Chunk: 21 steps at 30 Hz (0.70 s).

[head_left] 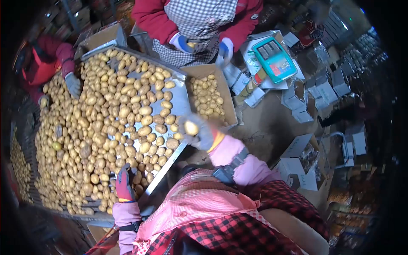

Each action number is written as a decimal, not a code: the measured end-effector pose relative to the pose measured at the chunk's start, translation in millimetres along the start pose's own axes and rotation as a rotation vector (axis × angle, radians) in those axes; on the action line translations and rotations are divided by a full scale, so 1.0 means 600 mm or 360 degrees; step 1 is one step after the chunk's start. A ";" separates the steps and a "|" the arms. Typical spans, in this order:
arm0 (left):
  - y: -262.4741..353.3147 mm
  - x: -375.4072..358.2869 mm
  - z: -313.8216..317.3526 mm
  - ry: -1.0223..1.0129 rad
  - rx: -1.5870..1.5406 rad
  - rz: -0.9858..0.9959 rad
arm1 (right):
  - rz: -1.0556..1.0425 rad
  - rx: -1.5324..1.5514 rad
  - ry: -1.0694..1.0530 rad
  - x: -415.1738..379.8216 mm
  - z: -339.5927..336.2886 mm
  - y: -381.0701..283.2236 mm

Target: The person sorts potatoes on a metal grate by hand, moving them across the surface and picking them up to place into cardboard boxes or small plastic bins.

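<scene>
My right hand (203, 137), in a grey glove with an orange cuff, is closed around a pale potato (191, 128). It is slightly blurred, above the gap between the metal sorting table (182, 101) and a cardboard box (230, 111) partly filled with potatoes. My left hand (123, 185), in a purple and dark glove, rests at the near edge of the potato pile (95, 146). Its fingers stretch forward among the potatoes, thumb apart, and no potato shows in its grip.
Across the table, a person in a checked apron (199, 17) holds a potato. Another person's gloved hand (73, 85) reaches into the pile from the left. A teal scale (275, 59) stands beyond the box. An open carton (299, 163) lies at right.
</scene>
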<state>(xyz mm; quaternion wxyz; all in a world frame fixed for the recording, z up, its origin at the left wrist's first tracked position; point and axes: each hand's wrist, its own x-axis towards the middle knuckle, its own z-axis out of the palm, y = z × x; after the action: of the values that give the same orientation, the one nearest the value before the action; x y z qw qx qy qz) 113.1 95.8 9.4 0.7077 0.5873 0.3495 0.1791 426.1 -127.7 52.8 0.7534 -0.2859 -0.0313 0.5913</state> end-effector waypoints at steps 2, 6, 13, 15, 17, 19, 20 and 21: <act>-0.017 0.007 -0.014 0.0012 -0.0016 -0.0038 | -0.1374 -0.1691 0.0315 -0.052 0.032 -0.046; -0.020 0.007 -0.017 -0.0091 0.0685 0.0307 | -0.1406 -0.1825 0.1113 -0.129 -0.154 -0.066; 0.000 -0.043 -0.007 0.0182 -0.0108 -0.0109 | -0.1174 -0.2431 0.1449 -0.166 -0.221 -0.032; 0.035 -0.078 0.004 0.0182 -0.0074 -0.0273 | -0.1105 -0.1895 0.1368 -0.167 -0.217 -0.012; 0.048 -0.094 0.020 0.0269 -0.0227 -0.0605 | -0.0918 -0.0830 0.1316 -0.179 -0.261 0.022; -0.019 -0.080 0.004 -0.0004 -0.0196 -0.0469 | -0.0606 -0.0086 0.1378 -0.228 -0.280 0.053; -0.026 -0.072 0.022 -0.0156 -0.0193 -0.0395 | -0.0425 0.0197 0.1412 -0.266 -0.278 0.067; -0.037 -0.072 0.048 -0.0182 -0.0285 -0.0415 | -0.0393 0.0154 0.1465 -0.301 -0.277 0.080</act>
<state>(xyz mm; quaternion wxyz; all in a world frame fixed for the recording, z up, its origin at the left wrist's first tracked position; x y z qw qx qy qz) 99.9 41.5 2.5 0.7931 0.4807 0.3647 0.0825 394.3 -351.0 -55.9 0.7660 -0.4768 0.2995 0.3100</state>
